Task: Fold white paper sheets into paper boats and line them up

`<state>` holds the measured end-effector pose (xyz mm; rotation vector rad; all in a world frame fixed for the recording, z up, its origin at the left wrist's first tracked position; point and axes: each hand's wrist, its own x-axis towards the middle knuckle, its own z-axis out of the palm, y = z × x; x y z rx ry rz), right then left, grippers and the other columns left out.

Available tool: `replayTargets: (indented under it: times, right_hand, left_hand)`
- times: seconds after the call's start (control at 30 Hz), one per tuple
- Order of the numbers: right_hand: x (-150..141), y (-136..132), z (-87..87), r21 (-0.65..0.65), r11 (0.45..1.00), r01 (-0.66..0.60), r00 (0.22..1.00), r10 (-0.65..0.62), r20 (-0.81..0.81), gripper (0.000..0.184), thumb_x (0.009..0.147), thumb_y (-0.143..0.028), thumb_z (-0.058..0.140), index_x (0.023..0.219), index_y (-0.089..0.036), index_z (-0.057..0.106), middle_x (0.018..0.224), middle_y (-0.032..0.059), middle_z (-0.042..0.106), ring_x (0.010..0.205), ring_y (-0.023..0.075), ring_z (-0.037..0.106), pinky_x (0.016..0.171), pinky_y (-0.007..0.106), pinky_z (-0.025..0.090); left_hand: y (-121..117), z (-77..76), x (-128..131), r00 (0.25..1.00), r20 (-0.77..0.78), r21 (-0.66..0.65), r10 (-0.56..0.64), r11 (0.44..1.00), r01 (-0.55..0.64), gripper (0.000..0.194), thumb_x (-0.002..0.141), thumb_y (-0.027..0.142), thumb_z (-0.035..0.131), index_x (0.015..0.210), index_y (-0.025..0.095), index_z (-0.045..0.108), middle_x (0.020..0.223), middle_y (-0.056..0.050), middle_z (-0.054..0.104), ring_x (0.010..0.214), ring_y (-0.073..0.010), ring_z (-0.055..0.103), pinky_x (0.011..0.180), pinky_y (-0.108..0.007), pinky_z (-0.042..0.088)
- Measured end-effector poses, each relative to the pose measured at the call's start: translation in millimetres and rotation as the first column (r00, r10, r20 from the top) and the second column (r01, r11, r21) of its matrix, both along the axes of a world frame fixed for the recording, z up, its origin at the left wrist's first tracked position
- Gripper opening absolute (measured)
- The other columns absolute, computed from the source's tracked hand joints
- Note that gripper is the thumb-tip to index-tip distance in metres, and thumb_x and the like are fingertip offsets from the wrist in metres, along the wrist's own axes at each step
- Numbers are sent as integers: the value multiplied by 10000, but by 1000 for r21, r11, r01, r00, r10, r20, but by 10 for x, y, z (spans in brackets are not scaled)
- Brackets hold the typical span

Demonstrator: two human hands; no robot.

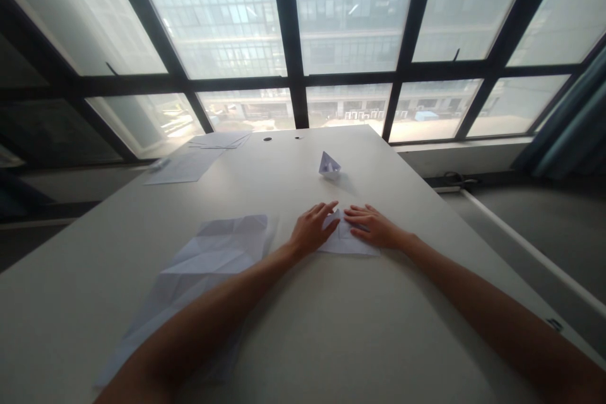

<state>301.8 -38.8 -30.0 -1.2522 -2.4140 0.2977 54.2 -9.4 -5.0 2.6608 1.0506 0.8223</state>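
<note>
A partly folded white sheet of paper (pixel 345 241) lies flat on the white table (pixel 379 328) in front of me. My left hand (pixel 312 227) rests on its left side with fingers stretched out and pressing down. My right hand (pixel 374 225) lies flat on its right side, fingers extended towards the left hand. The two sets of fingertips almost meet over the paper's upper middle. A finished small paper boat (pixel 329 165) stands farther back on the table, apart from both hands.
A creased, unfolded sheet (pixel 213 259) lies to the left under my left forearm. Several flat sheets (pixel 199 158) lie at the far left corner. Large windows (pixel 303 44) stand behind the table; a curtain (pixel 572 126) hangs at right.
</note>
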Motion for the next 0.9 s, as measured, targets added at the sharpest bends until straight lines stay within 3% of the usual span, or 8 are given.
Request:
replayTargets:
  times: [0.13,0.37,0.57,0.73,0.9]
  right_hand:
    - [-6,-17,17,-10,1000,8,1000,-8,19,463,959,-368,523,1420,-327,513,1509,47,460,1438,275,352,1176,582,221]
    - [-5,-22,12,-2,1000,24,999,-24,31,468,963,-381,508,1424,-296,514,1526,72,433,1446,279,336,1175,578,215]
    - [46,7,-26,30,995,100,992,-102,72,445,974,-398,482,1397,-278,549,1532,98,425,1447,288,330,1165,586,215]
    - [84,28,-59,41,989,144,986,-147,78,443,972,-394,489,1391,-266,555,1522,108,439,1443,299,336,1157,603,228]
    - [94,43,-88,62,989,137,988,-140,57,445,966,-397,508,1392,-276,555,1514,106,450,1434,296,354,1156,584,257]
  left_hand:
    - [-51,-12,19,975,-138,-28,-171,985,169,368,1010,445,412,1188,279,688,1290,-32,646,1198,-200,595,1067,-344,456]
    - [-16,-33,17,951,-191,-47,-245,970,240,381,1032,393,368,1262,264,643,1377,-23,602,1342,-178,492,1181,-372,328]
    - [21,-59,11,913,-257,-106,-317,948,299,456,1030,336,346,1428,161,484,1506,-110,457,1443,-205,348,1209,-381,276]
    - [40,-93,-29,868,-332,-118,-369,929,350,609,1027,443,331,1528,99,294,1597,-166,246,1500,-243,182,1227,-421,206]
    - [34,-77,-45,841,-377,-109,-388,920,375,710,1012,531,320,1551,78,222,1609,-175,188,1508,-257,128,1232,-420,176]
